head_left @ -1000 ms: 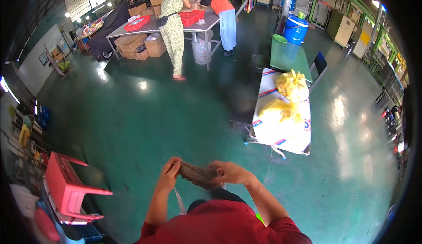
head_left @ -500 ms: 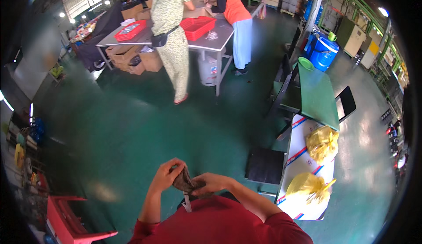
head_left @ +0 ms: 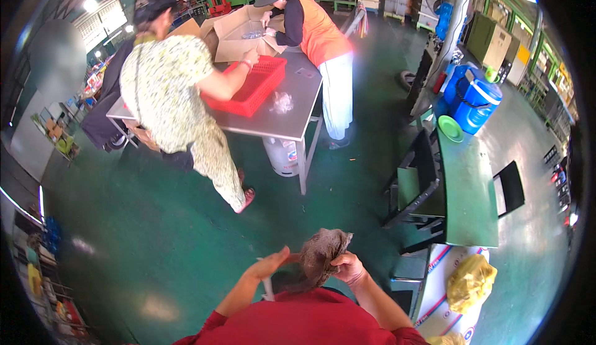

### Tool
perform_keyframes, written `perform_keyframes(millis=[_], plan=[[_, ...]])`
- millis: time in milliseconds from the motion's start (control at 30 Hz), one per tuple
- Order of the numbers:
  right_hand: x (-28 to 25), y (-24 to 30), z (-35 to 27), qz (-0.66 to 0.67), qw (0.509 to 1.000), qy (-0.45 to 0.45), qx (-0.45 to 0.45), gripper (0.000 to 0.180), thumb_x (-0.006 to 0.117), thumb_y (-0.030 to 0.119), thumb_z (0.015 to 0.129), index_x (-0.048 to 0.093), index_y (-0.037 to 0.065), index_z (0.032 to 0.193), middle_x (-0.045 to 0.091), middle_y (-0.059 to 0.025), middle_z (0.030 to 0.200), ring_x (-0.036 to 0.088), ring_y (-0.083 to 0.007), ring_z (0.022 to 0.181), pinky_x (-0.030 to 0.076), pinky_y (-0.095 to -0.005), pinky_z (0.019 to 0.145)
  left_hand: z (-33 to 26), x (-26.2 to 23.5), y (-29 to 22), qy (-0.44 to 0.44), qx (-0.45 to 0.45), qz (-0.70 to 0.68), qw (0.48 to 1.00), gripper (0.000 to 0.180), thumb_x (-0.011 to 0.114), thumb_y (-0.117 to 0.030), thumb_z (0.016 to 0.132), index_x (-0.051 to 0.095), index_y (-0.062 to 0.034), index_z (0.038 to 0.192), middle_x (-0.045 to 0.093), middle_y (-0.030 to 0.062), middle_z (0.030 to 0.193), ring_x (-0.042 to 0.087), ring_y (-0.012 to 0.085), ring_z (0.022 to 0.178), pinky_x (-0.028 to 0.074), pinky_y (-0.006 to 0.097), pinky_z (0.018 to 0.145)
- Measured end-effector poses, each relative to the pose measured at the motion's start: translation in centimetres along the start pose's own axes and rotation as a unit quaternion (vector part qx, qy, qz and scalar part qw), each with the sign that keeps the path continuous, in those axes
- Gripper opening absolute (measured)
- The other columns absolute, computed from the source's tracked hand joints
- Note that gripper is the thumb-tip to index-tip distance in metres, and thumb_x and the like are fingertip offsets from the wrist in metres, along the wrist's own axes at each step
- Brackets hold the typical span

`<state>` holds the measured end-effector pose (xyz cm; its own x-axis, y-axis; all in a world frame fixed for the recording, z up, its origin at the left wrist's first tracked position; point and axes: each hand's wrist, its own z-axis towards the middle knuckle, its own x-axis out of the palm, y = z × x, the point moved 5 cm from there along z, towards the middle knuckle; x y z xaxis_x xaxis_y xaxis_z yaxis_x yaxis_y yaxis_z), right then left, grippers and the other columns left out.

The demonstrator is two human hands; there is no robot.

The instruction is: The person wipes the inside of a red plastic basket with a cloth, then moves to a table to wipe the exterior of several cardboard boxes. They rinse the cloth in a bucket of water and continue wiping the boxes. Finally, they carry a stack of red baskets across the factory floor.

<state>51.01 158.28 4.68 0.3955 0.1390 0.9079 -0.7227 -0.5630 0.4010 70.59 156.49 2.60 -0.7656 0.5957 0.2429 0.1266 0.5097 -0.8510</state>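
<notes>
A crumpled brown cloth (head_left: 323,258), its exact kind not clear, is held up in front of my red shirt. My right hand (head_left: 349,268) pinches its right side between thumb and fingers. At the cloth's left edge is my left hand (head_left: 268,265), fingers stretched toward it; some fingertips may be hidden behind the fabric. Below my left hand hangs a narrow white strip (head_left: 267,288) near my shirt.
Ahead, two people work at a grey table (head_left: 298,112) with a red basket (head_left: 251,87) and an open cardboard box (head_left: 239,34). To the right stand a green table (head_left: 469,183), black chair (head_left: 417,183), blue cooler (head_left: 475,99) and yellow bag (head_left: 472,283).
The cloth has moved right and is held higher and fuller. My left hand has loosened from it. The view has shifted closer to the grey table, where the person in patterned clothes now leans in.
</notes>
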Motion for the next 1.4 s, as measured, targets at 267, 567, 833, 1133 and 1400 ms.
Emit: perform_keyframes(millis=[267, 567, 833, 1133, 1400], plan=[[-4.5, 19.7, 20.2, -0.265, 0.962, -0.069, -0.001, 0.05, 0.062, 0.009, 0.084, 0.045, -0.001, 0.13, 0.057, -0.0099, 0.12, 0.055, -0.0215, 0.11, 0.042, -0.0354, 0.098, 23.4, -9.6, -14.5, -0.107, 0.121, 0.005, 0.987, 0.048, 0.053, -0.034, 0.094, 0.051, -0.0001, 0.128, 0.055, 0.0097, 0.127, 0.049, 0.0201, 0.119, 0.037, 0.033, 0.102], [-17.5, 51.0, 31.5, -0.242, 0.934, -0.22, -0.143, 0.037, 0.061, 0.006, 0.086, 0.053, -0.005, 0.121, 0.061, -0.0108, 0.114, 0.057, -0.0179, 0.103, 0.045, -0.0333, 0.092, 54.6, -13.2, -37.1, -0.124, 0.126, 0.102, 0.979, 0.028, 0.049, -0.028, 0.097, 0.061, -0.0028, 0.097, 0.057, -0.0026, 0.084, 0.049, 0.0092, 0.079, 0.043, 0.027, 0.072], [-31.3, 78.2, 31.8, -0.254, 0.882, -0.32, -0.233, 0.035, 0.068, 0.009, 0.082, 0.059, -0.007, 0.112, 0.066, -0.0096, 0.103, 0.061, -0.0166, 0.091, 0.048, -0.0302, 0.083, 80.6, -14.1, -55.1, 0.111, 0.022, 0.008, 0.993, 0.043, 0.052, -0.036, 0.095, 0.061, 0.0046, 0.107, 0.064, 0.0046, 0.095, 0.057, 0.0122, 0.085, 0.046, 0.029, 0.079], [-35.7, 102.7, 38.8, -0.341, 0.865, -0.327, -0.17, 0.044, 0.081, 0.015, 0.068, 0.061, -0.004, 0.103, 0.066, -0.0075, 0.092, 0.061, -0.0143, 0.086, 0.049, -0.027, 0.079, 97.6, -23.1, -73.5, -0.046, 0.092, 0.111, 0.989, 0.037, 0.054, -0.036, 0.094, 0.068, -0.0022, 0.095, 0.063, -0.0018, 0.086, 0.056, 0.0078, 0.08, 0.045, 0.026, 0.076], [-39.9, 123.8, 50.6, -0.359, 0.907, -0.092, -0.202, 0.046, 0.079, 0.013, 0.065, 0.066, -0.005, 0.105, 0.069, -0.0153, 0.092, 0.066, -0.0237, 0.082, 0.052, -0.0351, 0.077, 117.7, -30.2, -84.9, -0.119, 0.374, -0.402, 0.827, 0.038, 0.055, -0.039, 0.092, 0.063, -0.0018, 0.092, 0.065, 0.007, 0.094, 0.059, 0.0188, 0.074, 0.048, 0.031, 0.075]])
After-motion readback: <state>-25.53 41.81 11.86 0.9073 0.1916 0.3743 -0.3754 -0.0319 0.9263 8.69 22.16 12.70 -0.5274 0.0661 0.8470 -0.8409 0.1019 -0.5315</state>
